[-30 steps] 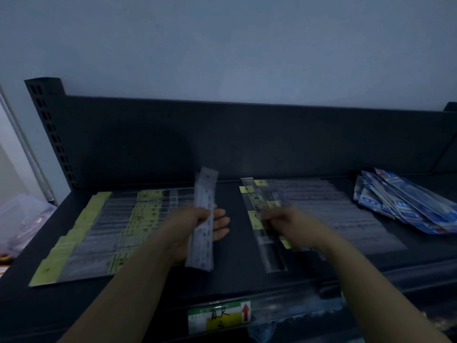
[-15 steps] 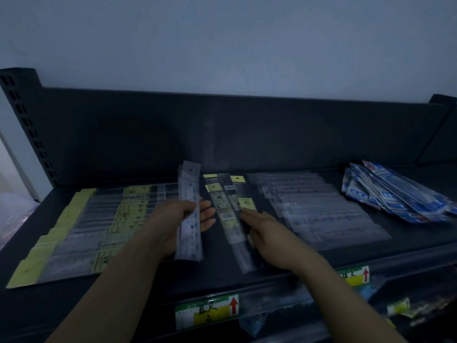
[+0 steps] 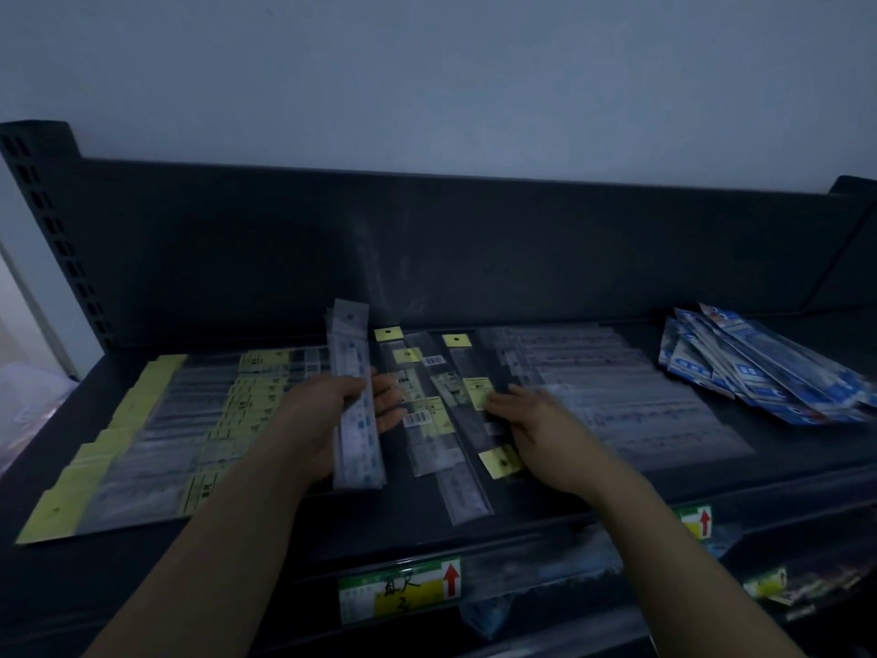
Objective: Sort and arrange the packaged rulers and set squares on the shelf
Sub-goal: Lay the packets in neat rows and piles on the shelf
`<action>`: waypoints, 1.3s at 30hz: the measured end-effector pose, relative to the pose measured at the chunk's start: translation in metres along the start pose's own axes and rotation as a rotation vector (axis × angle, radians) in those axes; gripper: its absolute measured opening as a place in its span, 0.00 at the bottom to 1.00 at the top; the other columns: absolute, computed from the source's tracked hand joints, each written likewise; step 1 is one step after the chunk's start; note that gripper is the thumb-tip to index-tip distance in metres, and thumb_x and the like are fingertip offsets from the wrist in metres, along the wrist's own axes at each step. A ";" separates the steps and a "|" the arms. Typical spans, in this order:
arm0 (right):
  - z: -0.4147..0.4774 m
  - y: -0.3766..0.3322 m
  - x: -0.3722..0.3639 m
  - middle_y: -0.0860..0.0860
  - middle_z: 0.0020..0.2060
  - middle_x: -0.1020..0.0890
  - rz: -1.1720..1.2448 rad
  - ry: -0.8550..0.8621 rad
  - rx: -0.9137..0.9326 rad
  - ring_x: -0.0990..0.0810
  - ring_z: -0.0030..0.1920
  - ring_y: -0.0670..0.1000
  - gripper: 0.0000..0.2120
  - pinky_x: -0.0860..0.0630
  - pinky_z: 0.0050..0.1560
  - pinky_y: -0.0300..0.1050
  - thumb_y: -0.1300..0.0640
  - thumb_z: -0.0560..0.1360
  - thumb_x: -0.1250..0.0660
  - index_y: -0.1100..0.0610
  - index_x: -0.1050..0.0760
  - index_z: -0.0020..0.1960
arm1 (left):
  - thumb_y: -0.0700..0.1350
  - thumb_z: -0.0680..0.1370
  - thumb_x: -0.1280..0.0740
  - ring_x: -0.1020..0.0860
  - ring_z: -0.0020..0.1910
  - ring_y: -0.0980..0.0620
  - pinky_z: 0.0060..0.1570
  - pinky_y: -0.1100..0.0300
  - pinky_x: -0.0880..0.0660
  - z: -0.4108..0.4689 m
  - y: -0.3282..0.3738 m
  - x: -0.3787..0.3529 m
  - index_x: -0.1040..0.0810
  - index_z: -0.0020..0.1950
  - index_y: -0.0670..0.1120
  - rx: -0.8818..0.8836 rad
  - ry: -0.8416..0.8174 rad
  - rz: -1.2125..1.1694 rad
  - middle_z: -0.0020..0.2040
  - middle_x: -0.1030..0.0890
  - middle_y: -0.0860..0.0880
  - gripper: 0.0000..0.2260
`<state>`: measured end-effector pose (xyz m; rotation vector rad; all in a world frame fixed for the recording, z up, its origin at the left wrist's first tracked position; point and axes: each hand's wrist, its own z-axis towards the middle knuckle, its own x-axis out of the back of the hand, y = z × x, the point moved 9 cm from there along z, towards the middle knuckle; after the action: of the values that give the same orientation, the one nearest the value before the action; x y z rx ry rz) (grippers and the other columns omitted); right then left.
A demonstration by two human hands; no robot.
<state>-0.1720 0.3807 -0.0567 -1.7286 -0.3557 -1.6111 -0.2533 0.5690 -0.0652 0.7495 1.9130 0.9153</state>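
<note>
My left hand (image 3: 327, 420) grips a thin stack of clear-packaged rulers with blue print (image 3: 357, 401), held upright above the dark shelf (image 3: 545, 496). My right hand (image 3: 545, 434) lies with fingers stretched over several loose clear ruler packs with yellow header tags (image 3: 427, 401) in the shelf's middle; its fingertips touch a yellow label. A neat fanned row of yellow-tagged ruler packs (image 3: 156, 434) fills the left of the shelf. A spread of clear packs (image 3: 631, 401) lies right of my right hand.
A heap of blue-and-white packets (image 3: 759, 372) sits at the shelf's far right. The shelf's dark back panel (image 3: 427, 239) rises behind everything. Price labels with red arrows (image 3: 403, 588) hang on the front edge. A plastic bag (image 3: 28, 401) lies off the left end.
My right hand slid leftward across the loose packs in the middle. My left hand kept holding the blue-printed stack, drifting slightly left.
</note>
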 end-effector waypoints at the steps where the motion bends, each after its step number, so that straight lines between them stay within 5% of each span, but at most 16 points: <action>1: -0.001 0.004 0.004 0.52 0.68 0.27 -0.027 0.023 -0.019 0.39 0.73 0.53 0.22 0.49 0.71 0.39 0.68 0.77 0.46 0.56 0.29 0.68 | 0.35 0.81 0.43 0.18 0.45 0.45 0.31 0.56 0.19 0.000 0.001 0.001 0.27 0.57 0.35 -0.005 0.000 -0.008 0.48 0.18 0.39 0.09; 6: -0.006 0.008 0.018 0.61 0.60 0.22 0.062 0.128 -0.032 0.27 0.63 0.60 0.20 0.36 0.62 0.41 0.74 0.73 0.45 0.65 0.23 0.59 | 0.36 0.81 0.42 0.18 0.44 0.46 0.32 0.56 0.18 0.002 0.002 0.002 0.27 0.60 0.35 -0.017 0.009 -0.024 0.48 0.18 0.39 0.10; 9: -0.009 -0.011 0.004 0.55 0.67 0.27 0.129 0.011 0.026 0.34 0.70 0.53 0.22 0.45 0.64 0.25 0.73 0.76 0.47 0.62 0.28 0.67 | 0.40 0.81 0.41 0.18 0.43 0.46 0.32 0.56 0.18 0.001 0.001 -0.002 0.25 0.57 0.35 -0.011 0.004 -0.043 0.45 0.18 0.40 0.10; 12: -0.007 -0.015 0.011 0.44 0.68 0.31 0.303 0.121 -0.005 0.37 0.69 0.41 0.20 0.48 0.63 0.20 0.65 0.80 0.45 0.56 0.33 0.71 | 0.41 0.82 0.43 0.18 0.42 0.45 0.36 0.55 0.18 -0.001 0.000 -0.012 0.24 0.54 0.35 -0.011 -0.029 -0.083 0.40 0.16 0.40 0.12; 14: -0.006 -0.020 0.019 0.43 0.63 0.26 0.493 0.193 -0.044 0.28 0.63 0.41 0.17 0.35 0.63 0.28 0.57 0.80 0.41 0.54 0.29 0.68 | 0.40 0.82 0.44 0.17 0.45 0.45 0.40 0.53 0.18 -0.003 0.000 -0.024 0.25 0.57 0.36 -0.044 -0.072 -0.114 0.44 0.15 0.40 0.11; 17: -0.005 -0.042 0.014 0.54 0.51 0.17 0.893 0.079 -0.055 0.19 0.51 0.49 0.09 0.24 0.56 0.44 0.54 0.78 0.35 0.51 0.22 0.56 | 0.41 0.82 0.43 0.18 0.53 0.47 0.42 0.53 0.19 -0.004 -0.001 -0.049 0.25 0.59 0.40 -0.121 -0.123 -0.175 0.53 0.17 0.42 0.10; 20: -0.005 -0.048 0.014 0.54 0.41 0.19 1.070 0.050 -0.047 0.21 0.41 0.48 0.06 0.23 0.46 0.43 0.60 0.77 0.34 0.55 0.22 0.53 | 0.41 0.82 0.43 0.21 0.58 0.48 0.56 0.48 0.24 -0.006 0.000 -0.073 0.25 0.56 0.47 -0.210 -0.116 -0.237 0.55 0.19 0.46 0.08; 22: -0.007 -0.040 0.019 0.51 0.36 0.21 1.131 0.082 -0.049 0.22 0.35 0.44 0.06 0.25 0.40 0.39 0.63 0.76 0.34 0.58 0.22 0.52 | 0.41 0.82 0.43 0.22 0.59 0.48 0.57 0.49 0.25 -0.006 -0.001 -0.083 0.25 0.55 0.49 -0.249 -0.106 -0.234 0.56 0.19 0.48 0.08; 27: -0.023 0.001 0.038 0.50 0.36 0.21 1.100 0.063 -0.030 0.23 0.35 0.44 0.09 0.26 0.35 0.36 0.67 0.76 0.36 0.56 0.22 0.52 | 0.40 0.83 0.45 0.21 0.56 0.50 0.58 0.51 0.25 -0.005 -0.002 -0.100 0.27 0.64 0.47 -0.330 -0.134 -0.190 0.55 0.18 0.48 0.12; 34: -0.052 0.116 0.098 0.49 0.39 0.19 0.860 0.075 -0.099 0.24 0.39 0.47 0.11 0.26 0.41 0.37 0.68 0.76 0.36 0.60 0.21 0.56 | 0.35 0.77 0.34 0.17 0.41 0.50 0.43 0.56 0.19 -0.004 -0.014 -0.124 0.20 0.50 0.44 -0.434 -0.038 0.189 0.44 0.16 0.44 0.06; 39: -0.067 0.180 0.108 0.54 0.41 0.20 0.739 -0.092 -0.157 0.23 0.44 0.51 0.12 0.24 0.48 0.39 0.68 0.75 0.34 0.60 0.21 0.56 | 0.40 0.72 0.26 0.17 0.43 0.50 0.37 0.63 0.21 -0.002 -0.058 -0.167 0.18 0.47 0.47 -0.381 -0.007 0.601 0.47 0.16 0.46 0.06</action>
<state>-0.0862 0.1817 -0.0164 -1.7608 0.3506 -1.0358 -0.1892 0.4063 -0.0386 1.1070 1.4489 1.5837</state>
